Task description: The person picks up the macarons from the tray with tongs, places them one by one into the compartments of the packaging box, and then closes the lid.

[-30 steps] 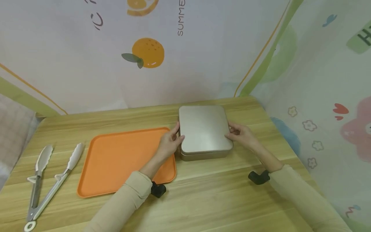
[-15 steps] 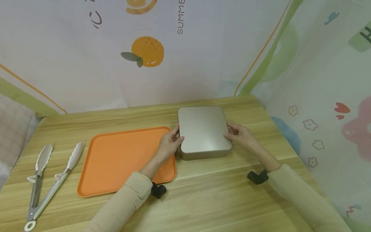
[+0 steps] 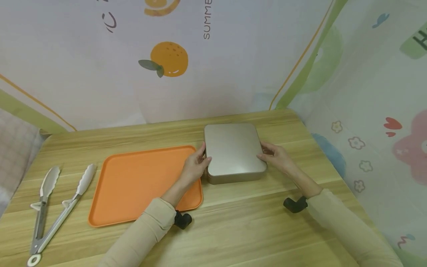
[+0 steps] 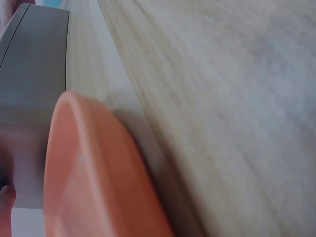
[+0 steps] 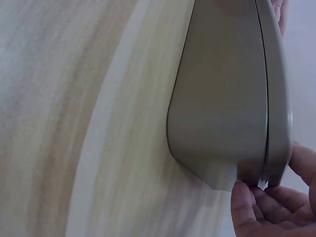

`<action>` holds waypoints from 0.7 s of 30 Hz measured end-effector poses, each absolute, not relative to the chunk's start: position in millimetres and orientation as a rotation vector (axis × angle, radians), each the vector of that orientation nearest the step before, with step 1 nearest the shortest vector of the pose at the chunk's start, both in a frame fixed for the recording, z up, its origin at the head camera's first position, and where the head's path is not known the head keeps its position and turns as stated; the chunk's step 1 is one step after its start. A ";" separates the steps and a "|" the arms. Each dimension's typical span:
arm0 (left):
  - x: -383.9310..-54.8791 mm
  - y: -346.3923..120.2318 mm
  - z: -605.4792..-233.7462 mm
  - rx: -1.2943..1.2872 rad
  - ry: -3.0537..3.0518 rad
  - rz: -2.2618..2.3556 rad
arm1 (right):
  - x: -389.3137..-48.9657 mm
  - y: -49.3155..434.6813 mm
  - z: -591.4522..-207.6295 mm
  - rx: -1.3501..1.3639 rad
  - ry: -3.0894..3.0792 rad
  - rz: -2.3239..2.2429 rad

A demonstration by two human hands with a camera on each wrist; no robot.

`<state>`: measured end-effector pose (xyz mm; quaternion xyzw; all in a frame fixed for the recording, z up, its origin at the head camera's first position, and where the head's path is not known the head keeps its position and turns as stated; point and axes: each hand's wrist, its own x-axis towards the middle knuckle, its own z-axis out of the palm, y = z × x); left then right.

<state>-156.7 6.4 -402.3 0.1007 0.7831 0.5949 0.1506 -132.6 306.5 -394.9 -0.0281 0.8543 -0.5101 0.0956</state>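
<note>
A square metal tin (image 3: 233,150) with a flat silver lid stands on the table, right of the orange tray. My left hand (image 3: 195,163) holds its left side, thumb on the lid's top edge and fingers along the side wall. On the opposite side my right hand (image 3: 277,157) grips the lid edge, thumb on top and fingers curled below. In the right wrist view the lid (image 5: 279,94) sits over the tin's body (image 5: 217,98) with a thin dark seam between them. Fingers (image 5: 264,205) of my right hand meet that seam at the near corner.
The orange tray (image 3: 143,181) lies close to the tin's left, under my left forearm. Further left, spread tongs (image 3: 41,218) with pale scalloped tips lie on the wooden table (image 3: 240,230). A printed curtain (image 3: 227,74) hangs behind the table and along its right.
The lid has come down and slightly toward me, and the step at the tin's front now looks flush. My right hand has shifted a little left with it.
</note>
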 end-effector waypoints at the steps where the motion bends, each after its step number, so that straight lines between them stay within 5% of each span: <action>1: -156.7 6.5 -402.5 0.291 2.245 1.713 | -132.4 306.2 -395.1 -0.083 2.530 -1.515; 21: -156.4 8.9 -403.7 0.287 2.218 1.770 | -130.4 305.3 -395.7 -0.081 2.516 -1.551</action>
